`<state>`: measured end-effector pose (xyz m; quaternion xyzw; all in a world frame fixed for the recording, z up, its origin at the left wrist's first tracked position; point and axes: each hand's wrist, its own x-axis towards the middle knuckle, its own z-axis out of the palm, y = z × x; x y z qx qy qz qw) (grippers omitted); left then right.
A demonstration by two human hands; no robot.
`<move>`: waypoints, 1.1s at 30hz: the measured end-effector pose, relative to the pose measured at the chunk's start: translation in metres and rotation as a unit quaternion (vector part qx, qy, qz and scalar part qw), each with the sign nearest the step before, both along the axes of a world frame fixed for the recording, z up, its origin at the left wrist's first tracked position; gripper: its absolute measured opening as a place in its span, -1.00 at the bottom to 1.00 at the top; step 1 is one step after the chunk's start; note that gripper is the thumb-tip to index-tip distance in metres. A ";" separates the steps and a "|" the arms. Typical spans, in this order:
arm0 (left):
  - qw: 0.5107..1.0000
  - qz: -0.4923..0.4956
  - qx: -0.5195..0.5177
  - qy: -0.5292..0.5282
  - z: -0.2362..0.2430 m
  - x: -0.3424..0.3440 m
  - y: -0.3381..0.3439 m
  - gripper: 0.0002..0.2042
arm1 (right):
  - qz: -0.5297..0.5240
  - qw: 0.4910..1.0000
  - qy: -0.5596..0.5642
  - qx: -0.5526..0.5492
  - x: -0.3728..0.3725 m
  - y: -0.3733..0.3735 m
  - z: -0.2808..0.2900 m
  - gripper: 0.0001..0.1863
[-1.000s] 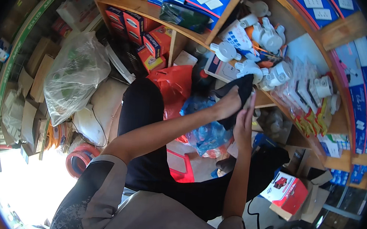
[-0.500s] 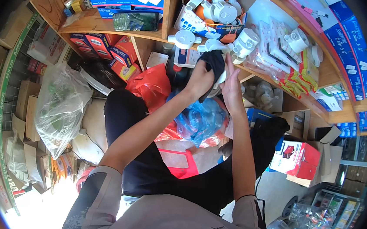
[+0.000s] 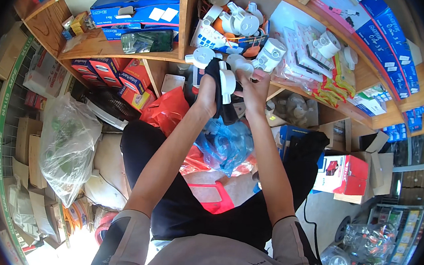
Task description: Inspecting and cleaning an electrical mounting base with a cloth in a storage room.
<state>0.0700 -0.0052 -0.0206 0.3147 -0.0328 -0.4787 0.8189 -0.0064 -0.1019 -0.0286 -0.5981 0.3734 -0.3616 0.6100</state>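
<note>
A round white plastic junction box (image 3: 227,83) with short pipe sockets lies against a black cloth (image 3: 219,86). My left hand (image 3: 207,96) is closed round the cloth and box, in front of the shelf edge. Just right of the box is my right hand (image 3: 254,93), its fingers bent and apart, near a similar white junction box (image 3: 239,63) on the shelf edge. Whether those fingers touch that box I cannot tell. Another white junction box (image 3: 202,58) sits to its left, and a stack of them (image 3: 270,55) to its right.
Behind, a printed carton (image 3: 215,38) holds more white fittings on the wooden shelf (image 3: 123,54). Below my hands sit a blue plastic bag (image 3: 225,146) and a red bag (image 3: 166,111). A clear bag (image 3: 68,145) stands left, a red-and-white box (image 3: 342,174) right.
The white junction box has come out into view in the black cloth in my left hand. My right hand has gone from flat against it to bent fingers beside it. The view has shifted slightly.
</note>
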 end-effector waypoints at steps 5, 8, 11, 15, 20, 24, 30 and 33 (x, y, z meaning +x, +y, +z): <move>0.999 0.004 -0.051 0.005 -0.004 0.005 0.011 -0.64 | 0.001 0.981 0.065 -0.185 0.007 0.017 0.004 -0.36; 0.998 0.023 -0.049 0.020 -0.004 0.011 0.011 -0.67 | 0.004 0.967 0.104 -0.231 0.011 0.022 0.007 -0.39; 0.999 0.021 -0.043 0.022 0.000 0.009 0.015 -0.69 | 0.010 0.961 0.145 -0.235 0.015 0.020 0.011 -0.43; 0.994 0.021 -0.097 0.043 0.023 -0.002 0.026 -0.69 | 0.009 0.950 0.187 -0.251 0.014 0.019 0.014 -0.47; 0.996 0.027 -0.087 0.022 -0.007 0.010 0.014 -0.52 | 0.005 0.917 0.164 -0.364 0.009 0.011 -0.004 -0.44; 0.997 0.011 -0.078 0.019 -0.008 0.013 0.019 -0.61 | 0.017 0.964 0.102 -0.245 0.012 0.010 -0.003 -0.51; 0.990 0.048 -0.107 0.074 -0.017 0.021 0.017 -0.64 | 0.039 0.965 0.056 -0.254 0.007 0.007 -0.011 -0.46; 0.990 0.038 -0.134 0.029 -0.026 0.024 0.023 -0.66 | 0.040 0.960 0.059 -0.271 0.001 0.014 0.000 -0.49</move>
